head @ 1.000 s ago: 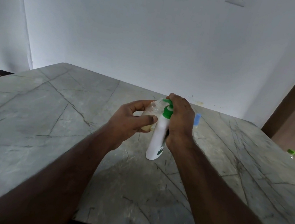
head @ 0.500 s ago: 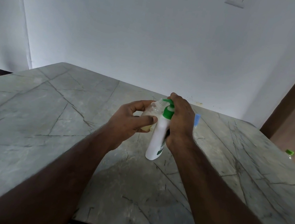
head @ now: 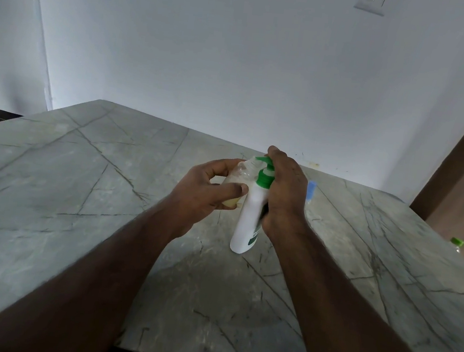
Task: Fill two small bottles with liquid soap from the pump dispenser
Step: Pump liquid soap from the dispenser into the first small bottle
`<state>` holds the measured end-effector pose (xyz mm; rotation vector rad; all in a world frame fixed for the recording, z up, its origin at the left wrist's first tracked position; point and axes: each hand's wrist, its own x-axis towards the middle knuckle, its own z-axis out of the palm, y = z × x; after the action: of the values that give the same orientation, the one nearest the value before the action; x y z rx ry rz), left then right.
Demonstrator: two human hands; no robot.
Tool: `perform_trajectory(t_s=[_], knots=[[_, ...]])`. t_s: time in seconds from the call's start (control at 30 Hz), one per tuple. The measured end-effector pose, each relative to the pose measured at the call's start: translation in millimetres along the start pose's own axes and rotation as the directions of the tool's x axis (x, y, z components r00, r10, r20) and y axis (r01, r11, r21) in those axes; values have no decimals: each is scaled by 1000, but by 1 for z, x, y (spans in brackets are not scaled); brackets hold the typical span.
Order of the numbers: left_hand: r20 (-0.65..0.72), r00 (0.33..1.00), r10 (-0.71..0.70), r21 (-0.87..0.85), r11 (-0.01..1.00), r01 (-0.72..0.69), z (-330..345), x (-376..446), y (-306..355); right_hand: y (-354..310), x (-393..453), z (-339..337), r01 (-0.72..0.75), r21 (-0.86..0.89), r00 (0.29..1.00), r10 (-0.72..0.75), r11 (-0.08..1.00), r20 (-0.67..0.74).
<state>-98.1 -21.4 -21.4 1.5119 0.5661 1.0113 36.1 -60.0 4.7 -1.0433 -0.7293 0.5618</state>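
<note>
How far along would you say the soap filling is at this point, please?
Done: nothing looks finished. In hand: the left hand holds a small clear bottle under the green spout of the pump dispenser; yellowish soap sits low in it, while the right hand holds the pump. Left: topping it up and the second bottle; a blue-capped item behind may be it.

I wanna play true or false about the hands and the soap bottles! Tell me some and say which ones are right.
1. The left hand holds a small clear bottle. True.
2. The pump dispenser has a red pump. False: it is green.
3. The right hand is on the dispenser. True.
4. The dispenser lies flat on the table. False: it stands, tilted a little.
5. The small bottle is full to the top. False: only its lower part holds yellowish soap.
</note>
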Motion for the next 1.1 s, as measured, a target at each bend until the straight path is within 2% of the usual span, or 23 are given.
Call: perform_trajectory(t_s=[0.27,0.5,0.73,0.93,1.1], knots=[[-8,1000,-4,0,1000,4,1,1,-2,3,4,1,30,-36,999,-31,999,-20],[-7,1000,-1,-2,1000,1,0,1,-2,2,2,-1,-19,26,1000,20,999,-11],[1,1000,-6,-13,1000,6,0,1,-3,5,4,-1,17,-19,999,-17,1000,-40],[3,1000,-3,-20,1000,3,0,1,-2,3,4,-1,-27,17,999,27,1000,-22],[1,1000,-2,-39,999,2,0,2,-2,4,6,0,-10,-2,1000,10,1000,-17]])
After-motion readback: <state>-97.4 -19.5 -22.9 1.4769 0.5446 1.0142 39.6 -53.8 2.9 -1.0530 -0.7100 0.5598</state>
